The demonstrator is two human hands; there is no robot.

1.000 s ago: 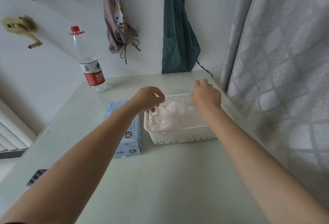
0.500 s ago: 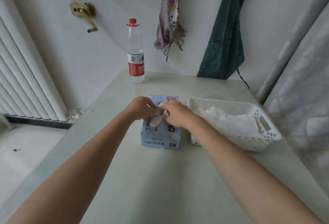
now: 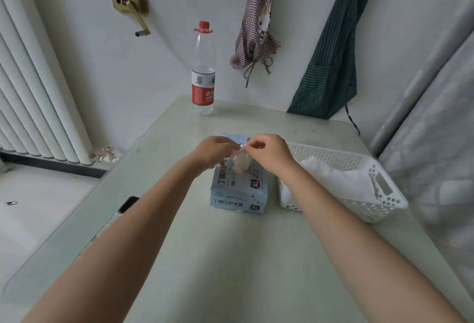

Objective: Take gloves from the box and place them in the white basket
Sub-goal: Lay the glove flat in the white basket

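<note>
From the head camera I see a pale green table (image 3: 230, 258) pushed into a corner of white wall. My left hand (image 3: 214, 152) and right hand (image 3: 269, 154) meet over the blue glove box (image 3: 239, 191), both pinching one whitish glove (image 3: 241, 162) that stands out of the box's top. The white basket (image 3: 379, 194) sits just beside the box on its right, with white gloves (image 3: 338, 179) already lying inside. At the far edge of the table a clear water bottle (image 3: 203, 71) with a red cap stands upright. A checked cloth (image 3: 256, 30) and a green striped apron (image 3: 331, 60) hang on the wall. A white radiator (image 3: 33, 91) lines the left side, and a grey curtain (image 3: 436, 122) falls at right.
</note>
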